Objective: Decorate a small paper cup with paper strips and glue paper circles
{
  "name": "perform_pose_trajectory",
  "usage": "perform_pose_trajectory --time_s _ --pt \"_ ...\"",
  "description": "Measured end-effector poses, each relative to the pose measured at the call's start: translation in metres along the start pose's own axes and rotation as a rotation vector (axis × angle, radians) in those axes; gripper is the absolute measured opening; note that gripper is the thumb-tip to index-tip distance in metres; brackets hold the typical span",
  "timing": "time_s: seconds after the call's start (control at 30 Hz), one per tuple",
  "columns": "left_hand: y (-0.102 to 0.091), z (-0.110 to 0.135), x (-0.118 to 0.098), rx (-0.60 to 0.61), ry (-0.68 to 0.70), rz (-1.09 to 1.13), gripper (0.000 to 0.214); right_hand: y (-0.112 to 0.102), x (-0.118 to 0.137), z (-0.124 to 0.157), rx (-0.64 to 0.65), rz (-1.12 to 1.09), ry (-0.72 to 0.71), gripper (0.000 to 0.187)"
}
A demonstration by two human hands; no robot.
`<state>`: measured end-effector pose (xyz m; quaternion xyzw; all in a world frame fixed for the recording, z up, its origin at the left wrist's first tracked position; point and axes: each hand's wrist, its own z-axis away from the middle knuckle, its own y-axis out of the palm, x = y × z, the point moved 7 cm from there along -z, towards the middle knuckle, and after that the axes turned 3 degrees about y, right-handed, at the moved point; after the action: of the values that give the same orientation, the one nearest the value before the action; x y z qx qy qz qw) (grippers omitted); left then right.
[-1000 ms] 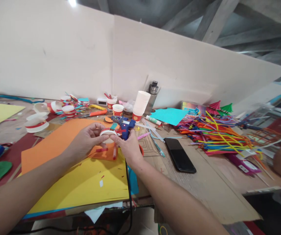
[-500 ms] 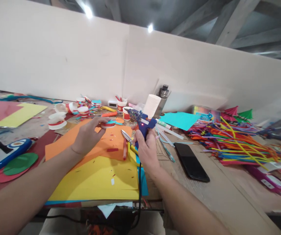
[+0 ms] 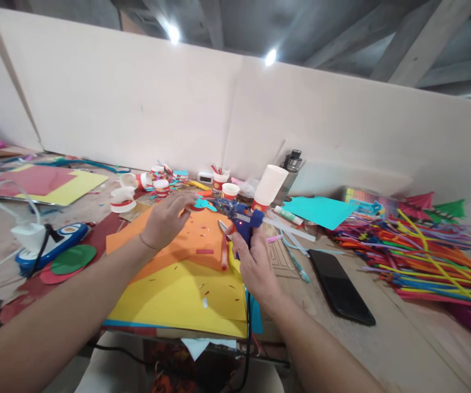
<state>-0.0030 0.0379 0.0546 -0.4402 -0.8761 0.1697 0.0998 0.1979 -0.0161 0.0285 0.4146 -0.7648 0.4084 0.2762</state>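
Observation:
My left hand [image 3: 169, 219] is closed on a small cut-down paper cup [image 3: 198, 206] with a red band, partly hidden by the fingers. A light blue paper piece [image 3: 206, 203] shows at the cup's right side. Wrapped in my right hand [image 3: 255, 259] is a blue hot glue gun [image 3: 242, 225], its small red light lit. The gun's nozzle points left, close to the blue paper; whether they touch I cannot tell. Orange paper [image 3: 170, 248] with small scraps lies below, over yellow paper [image 3: 170, 300]. Scissors [image 3: 224, 228] rest partly hidden beside the right hand.
Behind stand several cut cups [image 3: 161, 189] and a stack of white cups [image 3: 271, 184]. A black phone [image 3: 341, 286] and many pipe cleaners [image 3: 416, 256] lie at right. The blue power strip [image 3: 53, 248] sits at left. The gun's black cord [image 3: 248, 333] hangs over the table edge.
The view has turned left, so things appear further right. My left hand has brought the cut cup nearer to the glue gun's nozzle. Both hands keep their holds.

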Motion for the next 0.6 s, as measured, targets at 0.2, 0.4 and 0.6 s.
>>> perform_pose_trajectory --time_s 0.2,0.4,0.6 --pt "0.0 -0.0009 0.0035 0.023 -0.056 0.009 0.025 0.0045 -0.0058 0.0023 0.043 0.056 0.072 0.054" --pt "0.001 -0.0021 0.0069 0.055 -0.135 0.017 0.023 0.0067 -0.0042 0.0029 0.035 0.098 0.0 0.055" --pt "-0.0023 -0.0031 0.0003 0.007 -0.043 0.026 0.024 0.0069 -0.0019 0.002 0.063 0.16 -0.078 0.052"
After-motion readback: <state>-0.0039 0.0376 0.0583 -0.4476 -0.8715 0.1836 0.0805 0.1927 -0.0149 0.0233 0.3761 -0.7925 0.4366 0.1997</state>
